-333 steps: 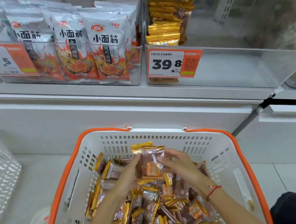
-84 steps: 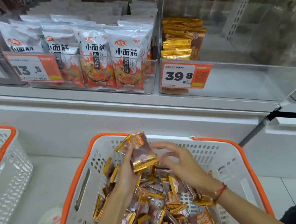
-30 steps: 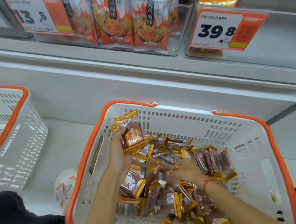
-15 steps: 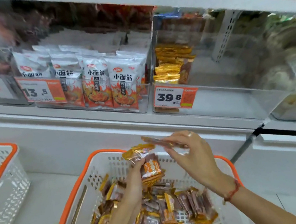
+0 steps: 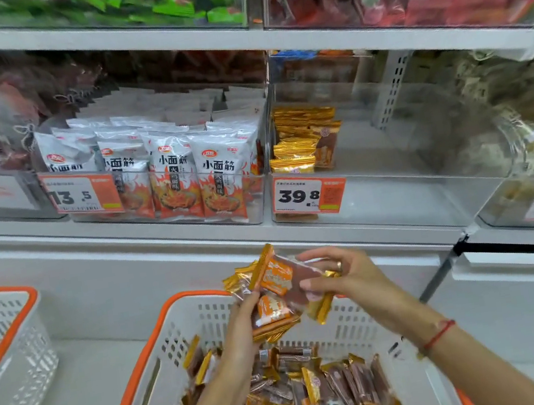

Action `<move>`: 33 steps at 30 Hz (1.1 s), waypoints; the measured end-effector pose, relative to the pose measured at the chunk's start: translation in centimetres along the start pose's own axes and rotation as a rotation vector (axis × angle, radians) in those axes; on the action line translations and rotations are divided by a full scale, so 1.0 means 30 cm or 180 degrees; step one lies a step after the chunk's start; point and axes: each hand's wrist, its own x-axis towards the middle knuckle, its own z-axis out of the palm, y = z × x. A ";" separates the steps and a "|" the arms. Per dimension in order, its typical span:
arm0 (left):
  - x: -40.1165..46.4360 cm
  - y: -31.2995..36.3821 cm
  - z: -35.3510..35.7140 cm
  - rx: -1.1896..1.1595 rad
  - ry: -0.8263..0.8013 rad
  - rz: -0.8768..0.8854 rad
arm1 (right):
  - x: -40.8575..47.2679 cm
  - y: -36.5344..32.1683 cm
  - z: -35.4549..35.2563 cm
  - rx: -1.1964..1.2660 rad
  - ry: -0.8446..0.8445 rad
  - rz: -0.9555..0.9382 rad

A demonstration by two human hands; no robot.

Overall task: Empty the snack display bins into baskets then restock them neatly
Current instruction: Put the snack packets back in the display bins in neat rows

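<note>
Shop shelving fills the wall: white tiers of clear acrylic display bins with orange price tags. Clear bin tagged 39.8 [image 5: 394, 183] is mostly bare, with a small stack of gold-foil packets [image 5: 301, 141] against its left wall. Next bin left is full of white-and-red noodle snack bags [image 5: 185, 176].

On the floor below: white perforated plastic basket with orange rim [image 5: 186, 318], a loose heap of gold-and-brown wrapped snack packets [image 5: 322, 395] inside. Second white basket [image 5: 6, 345] well apart at left; contents not visible.

Change: a second ago the right hand was down in the heap, digging. Now both hands are up above the basket's far rim. Left hand [image 5: 242, 324] grips a bundle of the gold-and-orange packets [image 5: 272, 291] from below; right hand [image 5: 346, 277] pinches the top packet onto that bundle, thumb under, fingers over.

Read: emptying looks done and restocking has begun. This is a squaring-up step, with the bundle likely headed for the 39.8 bin beside the existing stack. Most stock sits in the basket, so it's early in the refill.
</note>
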 end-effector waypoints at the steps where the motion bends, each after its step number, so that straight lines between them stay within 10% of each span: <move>1: 0.004 0.011 -0.010 0.0143 0.0029 0.0038 | 0.003 -0.035 -0.040 -0.0186 -0.0248 -0.0064; 6: 0.030 0.078 -0.007 0.1291 -0.0542 0.0026 | 0.016 -0.191 -0.137 -0.1954 -0.1768 -0.0229; 10: 0.009 0.096 0.061 0.1848 -0.0935 0.0109 | 0.064 -0.172 -0.095 -0.1984 -0.1253 -0.0224; 22: -0.065 0.127 0.138 -0.0558 -0.0887 0.0068 | 0.055 -0.096 -0.007 -0.1006 0.0400 -0.0686; 27: -0.075 0.214 0.176 -0.0223 -0.0576 0.0970 | 0.024 -0.194 -0.054 -0.0710 -0.0579 0.0172; 33: -0.053 0.349 0.306 0.0659 -0.0965 0.1970 | -0.022 -0.348 -0.165 -0.0515 -0.0657 -0.0562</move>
